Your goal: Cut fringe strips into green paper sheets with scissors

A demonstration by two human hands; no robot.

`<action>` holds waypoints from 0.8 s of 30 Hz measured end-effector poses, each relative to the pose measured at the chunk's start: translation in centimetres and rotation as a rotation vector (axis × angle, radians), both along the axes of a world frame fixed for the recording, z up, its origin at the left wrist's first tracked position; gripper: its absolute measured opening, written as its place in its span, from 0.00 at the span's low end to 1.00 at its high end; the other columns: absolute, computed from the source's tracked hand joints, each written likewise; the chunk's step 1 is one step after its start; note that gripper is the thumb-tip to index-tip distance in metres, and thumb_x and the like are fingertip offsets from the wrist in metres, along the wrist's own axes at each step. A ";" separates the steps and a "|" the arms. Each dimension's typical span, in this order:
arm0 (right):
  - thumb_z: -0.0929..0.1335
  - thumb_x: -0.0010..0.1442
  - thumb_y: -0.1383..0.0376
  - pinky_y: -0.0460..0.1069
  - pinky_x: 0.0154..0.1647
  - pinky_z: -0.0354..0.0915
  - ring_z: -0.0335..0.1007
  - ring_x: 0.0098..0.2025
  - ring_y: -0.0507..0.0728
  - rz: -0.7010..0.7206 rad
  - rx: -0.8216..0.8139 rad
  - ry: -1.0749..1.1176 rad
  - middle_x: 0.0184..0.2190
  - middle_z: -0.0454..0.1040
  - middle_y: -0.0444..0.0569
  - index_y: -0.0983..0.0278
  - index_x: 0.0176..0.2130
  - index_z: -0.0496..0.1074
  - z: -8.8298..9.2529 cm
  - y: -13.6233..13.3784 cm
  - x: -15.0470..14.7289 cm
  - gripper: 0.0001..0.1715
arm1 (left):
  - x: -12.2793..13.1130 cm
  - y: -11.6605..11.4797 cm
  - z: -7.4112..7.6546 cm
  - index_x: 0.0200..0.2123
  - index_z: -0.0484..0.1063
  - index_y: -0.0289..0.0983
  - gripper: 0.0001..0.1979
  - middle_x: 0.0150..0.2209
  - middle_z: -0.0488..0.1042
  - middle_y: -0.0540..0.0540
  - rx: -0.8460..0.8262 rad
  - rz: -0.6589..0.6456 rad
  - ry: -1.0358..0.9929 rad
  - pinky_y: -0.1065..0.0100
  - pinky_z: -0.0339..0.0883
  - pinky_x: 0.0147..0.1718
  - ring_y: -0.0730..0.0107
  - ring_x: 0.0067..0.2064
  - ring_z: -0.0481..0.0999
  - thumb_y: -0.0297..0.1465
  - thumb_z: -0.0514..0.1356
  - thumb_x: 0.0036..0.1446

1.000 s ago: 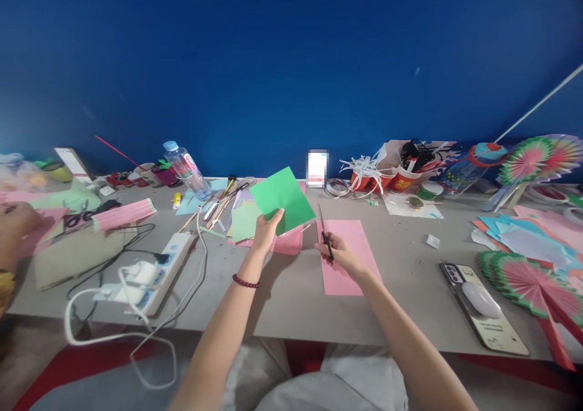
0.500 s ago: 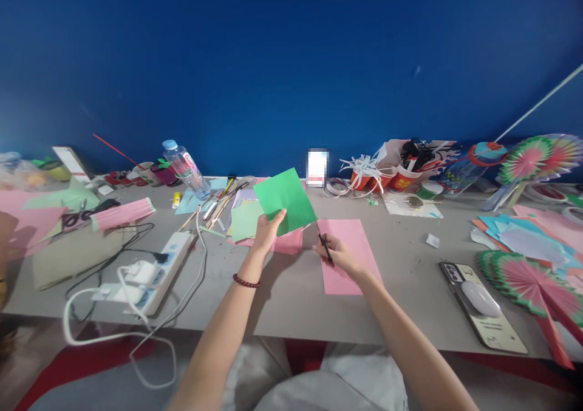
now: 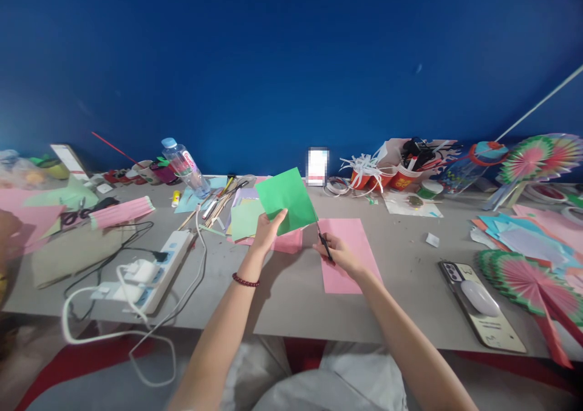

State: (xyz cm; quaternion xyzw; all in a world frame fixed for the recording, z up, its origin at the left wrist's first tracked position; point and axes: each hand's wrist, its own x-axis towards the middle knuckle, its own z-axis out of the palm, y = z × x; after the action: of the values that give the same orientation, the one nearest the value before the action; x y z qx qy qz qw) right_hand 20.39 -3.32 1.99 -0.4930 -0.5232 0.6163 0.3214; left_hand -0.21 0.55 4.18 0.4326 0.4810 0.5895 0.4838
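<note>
A sheet of green paper is held up off the table by my left hand, thumb on top and the other fingers underneath. My right hand is closed on a pair of black-handled scissors, whose blades point up to the green sheet's right corner. Whether the blades are parted cannot be made out. Beneath my right hand lies a pink sheet on the grey table. More paper, pale green and pink, lies behind and under my left hand.
A white power strip with cables stands to the left, near a tilted plastic bottle. At the right lie a phone with a white mouse on it and a folded paper fan. Red cups stand at the back.
The green sheet has turned and shifted slightly to the right in my left hand. My right hand and the scissors stay almost in place.
</note>
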 end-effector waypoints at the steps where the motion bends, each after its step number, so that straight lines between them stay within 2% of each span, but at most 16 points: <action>1: 0.73 0.47 0.51 0.43 0.16 0.49 0.55 0.17 0.47 -0.001 -0.002 -0.003 0.16 0.61 0.36 0.62 0.30 0.62 0.1 0.0 0.0 0.23 | 0.0 0.0 0.0 0.39 0.79 0.33 0.23 0.42 0.79 0.41 0.000 -0.003 -0.007 0.58 0.69 0.47 0.53 0.46 0.77 0.44 0.68 0.43; 15: 0.74 0.45 0.51 0.44 0.17 0.48 0.55 0.17 0.47 -0.006 -0.014 0.020 0.16 0.60 0.36 0.62 0.30 0.62 0.6 -0.2 -0.2 0.24 | 0.3 0.0 -0.2 0.39 0.78 0.33 0.22 0.42 0.79 0.41 0.015 -0.012 -0.012 0.58 0.69 0.47 0.53 0.47 0.77 0.43 0.67 0.45; 24: 0.73 0.45 0.51 0.44 0.16 0.50 0.56 0.17 0.48 -0.019 -0.011 -0.007 0.16 0.62 0.37 0.62 0.29 0.62 0.2 0.0 -0.1 0.23 | 0.2 0.1 -0.4 0.38 0.79 0.34 0.22 0.42 0.79 0.41 0.008 -0.004 -0.014 0.59 0.69 0.47 0.53 0.47 0.77 0.44 0.68 0.43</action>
State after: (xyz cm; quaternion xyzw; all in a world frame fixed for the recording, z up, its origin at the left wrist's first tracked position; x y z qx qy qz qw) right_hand 20.26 -3.32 2.21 -0.5019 -0.5165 0.6142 0.3227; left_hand 0.02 0.64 3.80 0.4312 0.4743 0.5937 0.4864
